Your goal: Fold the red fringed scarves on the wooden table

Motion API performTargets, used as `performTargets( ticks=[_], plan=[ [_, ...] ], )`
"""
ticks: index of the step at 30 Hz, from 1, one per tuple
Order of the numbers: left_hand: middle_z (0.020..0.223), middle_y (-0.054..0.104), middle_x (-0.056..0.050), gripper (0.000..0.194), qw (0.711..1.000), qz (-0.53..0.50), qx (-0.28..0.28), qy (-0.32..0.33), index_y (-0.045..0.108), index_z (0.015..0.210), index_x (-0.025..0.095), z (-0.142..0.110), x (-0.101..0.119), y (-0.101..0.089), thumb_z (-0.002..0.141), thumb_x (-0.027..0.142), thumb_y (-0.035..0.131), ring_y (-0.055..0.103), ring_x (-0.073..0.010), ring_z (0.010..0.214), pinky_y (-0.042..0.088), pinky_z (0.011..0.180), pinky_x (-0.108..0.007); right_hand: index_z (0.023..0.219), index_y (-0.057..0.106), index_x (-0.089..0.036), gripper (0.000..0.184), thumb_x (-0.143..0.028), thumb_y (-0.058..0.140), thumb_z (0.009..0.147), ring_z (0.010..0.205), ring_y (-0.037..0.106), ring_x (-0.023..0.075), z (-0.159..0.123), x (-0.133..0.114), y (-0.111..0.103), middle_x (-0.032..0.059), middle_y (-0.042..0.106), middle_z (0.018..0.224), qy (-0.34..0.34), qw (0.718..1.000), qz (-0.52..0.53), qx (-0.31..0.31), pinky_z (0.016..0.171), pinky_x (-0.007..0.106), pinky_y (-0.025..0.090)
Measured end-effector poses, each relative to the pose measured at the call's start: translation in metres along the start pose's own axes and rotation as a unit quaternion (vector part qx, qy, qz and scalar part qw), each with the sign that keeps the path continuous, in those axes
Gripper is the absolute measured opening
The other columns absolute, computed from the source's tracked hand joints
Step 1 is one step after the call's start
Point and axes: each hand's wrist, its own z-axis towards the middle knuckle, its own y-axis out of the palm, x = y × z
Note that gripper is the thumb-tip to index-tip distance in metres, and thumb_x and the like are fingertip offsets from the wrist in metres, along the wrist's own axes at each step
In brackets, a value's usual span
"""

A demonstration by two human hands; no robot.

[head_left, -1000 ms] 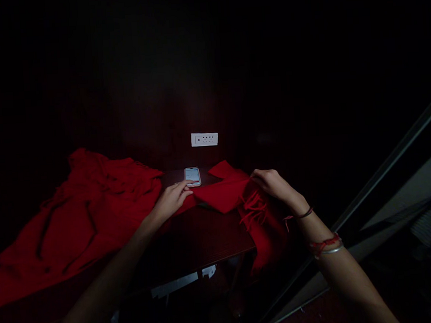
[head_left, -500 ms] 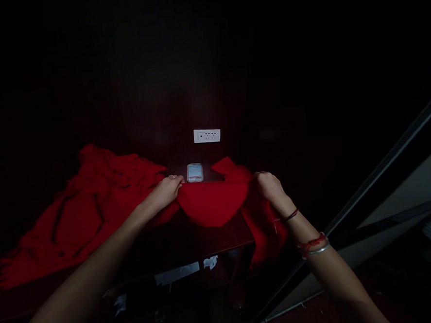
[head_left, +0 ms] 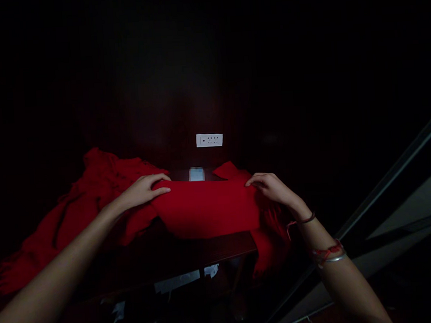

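Observation:
A long red scarf (head_left: 207, 208) with fringed ends lies across a dark wooden table. Its middle part is pulled into a straight upper edge between my hands and hangs as a flat panel near the table's front. My left hand (head_left: 144, 190) grips this edge at the left, with the thumb in front and the fingers behind. At the right, my right hand (head_left: 270, 186) pinches the same edge between thumb and fingers. Beyond the edge a phone (head_left: 196, 174) with a lit screen is partly hidden by the cloth.
The dark table (head_left: 224, 246) ends near the right hand, where some cloth hangs down. A white socket plate (head_left: 209, 140) is on the wall behind. Pale papers (head_left: 179, 281) show under the table. A slanted dark frame (head_left: 385, 185) stands at the right. The room is very dim.
My left hand has shifted left and opened out its grip along the edge. The held panel is wider and flatter, and covers more of the phone.

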Motion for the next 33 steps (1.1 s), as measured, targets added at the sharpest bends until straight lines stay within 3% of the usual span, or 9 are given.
performTargets(
  ticks=[3,7,11,15,19,23,25,29,33],
  plan=[
    [0.079,0.057,0.0,0.026,0.999,0.024,-0.047,-0.01,0.053,0.081,0.017,0.002,-0.01,0.004,0.076,0.04,0.041,0.053,-0.0135,0.073,0.039,0.067,-0.022,0.081,0.06,-0.015,0.017,-0.014,0.046,0.072,0.074,0.055,0.0124,0.005,0.003,0.009,0.0046,0.062,0.081,0.042,0.999,-0.005,-0.03,0.069,0.023,0.039],
    [0.077,0.057,-0.002,0.024,0.992,0.115,-0.044,0.006,0.052,0.081,0.017,0.022,-0.022,0.011,0.08,0.034,0.036,0.053,-0.0146,0.072,0.038,0.064,-0.023,0.09,0.058,-0.013,0.024,-0.009,0.048,0.069,0.069,0.055,0.0119,0.029,0.017,0.009,0.0047,0.063,0.078,0.097,0.987,-0.107,-0.065,0.061,0.019,0.038],
    [0.083,0.056,-0.006,0.019,0.972,0.235,-0.002,-0.022,0.048,0.089,0.017,0.042,-0.023,0.02,0.081,0.025,0.033,0.053,-0.0172,0.075,0.039,0.062,-0.025,0.081,0.063,-0.013,0.022,-0.009,0.043,0.072,0.074,0.056,0.0137,0.061,0.027,-0.013,0.0068,0.063,0.08,0.111,0.965,-0.224,-0.078,0.064,0.018,0.037],
    [0.091,0.054,-0.009,0.024,0.947,0.301,0.015,-0.107,0.045,0.098,0.017,0.044,-0.019,0.047,0.077,0.016,0.034,0.055,-0.0204,0.077,0.041,0.059,-0.027,0.082,0.063,-0.014,0.024,-0.011,0.041,0.074,0.072,0.056,0.0125,0.081,0.015,-0.051,0.0048,0.064,0.08,0.075,0.957,-0.275,-0.055,0.064,0.018,0.037],
    [0.093,0.054,-0.012,0.027,0.944,0.254,0.062,-0.202,0.045,0.098,0.013,0.042,-0.018,0.08,0.073,0.01,0.035,0.055,-0.0209,0.081,0.043,0.066,-0.029,0.085,0.063,-0.015,0.024,-0.014,0.042,0.075,0.074,0.056,0.0133,0.092,-0.003,-0.087,0.004,0.064,0.081,0.057,0.949,-0.31,-0.013,0.066,0.02,0.038],
    [0.09,0.056,-0.009,0.025,0.986,0.128,0.066,-0.082,0.047,0.093,0.013,0.034,-0.014,0.096,0.075,0.008,0.031,0.052,-0.0169,0.087,0.039,0.078,-0.026,0.086,0.063,-0.015,0.024,-0.013,0.042,0.074,0.076,0.056,0.0149,0.101,-0.004,-0.112,0.0051,0.063,0.083,0.109,0.923,-0.368,-0.001,0.067,0.022,0.039],
    [0.091,0.056,-0.007,0.021,0.996,0.057,0.06,-0.028,0.046,0.095,0.014,0.025,-0.008,0.094,0.079,0.016,0.032,0.052,-0.0161,0.087,0.039,0.078,-0.026,0.086,0.064,-0.015,0.025,-0.011,0.042,0.074,0.075,0.056,0.0155,0.103,0.002,-0.119,0.0065,0.063,0.084,0.147,0.911,-0.384,-0.005,0.066,0.023,0.039],
    [0.089,0.058,-0.002,0.026,0.998,-0.052,0.038,-0.009,0.043,0.101,0.018,0.003,0.009,0.075,0.081,0.032,0.037,0.055,-0.0149,0.082,0.041,0.073,-0.024,0.085,0.064,-0.012,0.025,-0.01,0.043,0.072,0.074,0.056,0.0158,0.102,0.021,-0.124,0.0099,0.062,0.085,0.216,0.902,-0.372,-0.033,0.062,0.022,0.038],
    [0.101,0.056,-0.003,0.034,0.999,-0.035,0.029,0.0,0.039,0.112,0.021,-0.013,0.011,0.052,0.08,0.033,0.037,0.053,-0.0153,0.09,0.039,0.078,-0.025,0.086,0.064,-0.01,0.026,-0.01,0.042,0.071,0.069,0.056,0.0142,0.097,0.043,-0.116,0.0131,0.061,0.082,0.244,0.912,-0.323,-0.07,0.058,0.022,0.035]
  ],
)
